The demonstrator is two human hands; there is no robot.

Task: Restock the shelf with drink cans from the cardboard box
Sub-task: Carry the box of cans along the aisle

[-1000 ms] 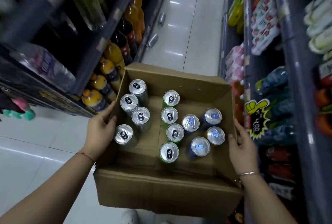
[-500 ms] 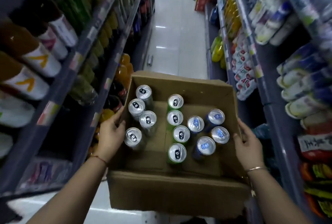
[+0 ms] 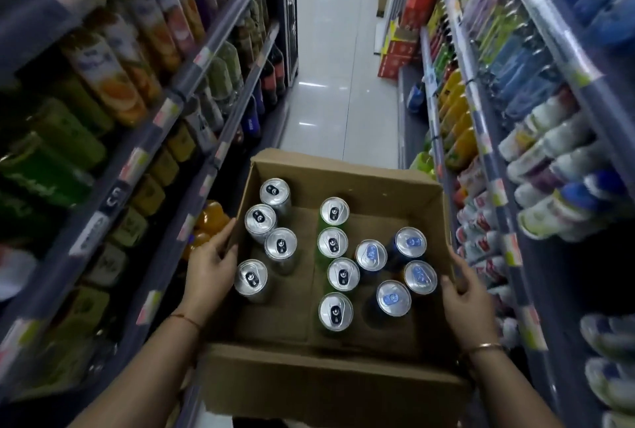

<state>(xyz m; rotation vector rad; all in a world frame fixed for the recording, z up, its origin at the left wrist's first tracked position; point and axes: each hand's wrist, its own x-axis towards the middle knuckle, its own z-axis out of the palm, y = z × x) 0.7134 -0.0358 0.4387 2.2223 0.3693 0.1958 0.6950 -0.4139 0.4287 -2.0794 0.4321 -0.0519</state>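
Observation:
I hold an open brown cardboard box (image 3: 347,177) in front of me, between two shop shelves. My left hand (image 3: 209,273) grips its left wall and my right hand (image 3: 464,293) grips its right wall. Several drink cans stand upright inside. A silver group (image 3: 261,218) is on the left, a green-sided row (image 3: 338,274) runs down the middle, and dark blue cans with blue tabs (image 3: 393,297) are on the right. The box floor shows between the groups.
The left shelf (image 3: 192,84) holds juice cartons and bottles on several levels. The right shelf (image 3: 488,139) carries bottles and small packs. A white tiled aisle (image 3: 330,60) runs ahead between them. Red cartons (image 3: 398,53) are stacked at the far right of the aisle.
The view has risen from the floor and low shelves to higher shelf levels, and the box has come up with it. Both hands keep their grip on the box walls.

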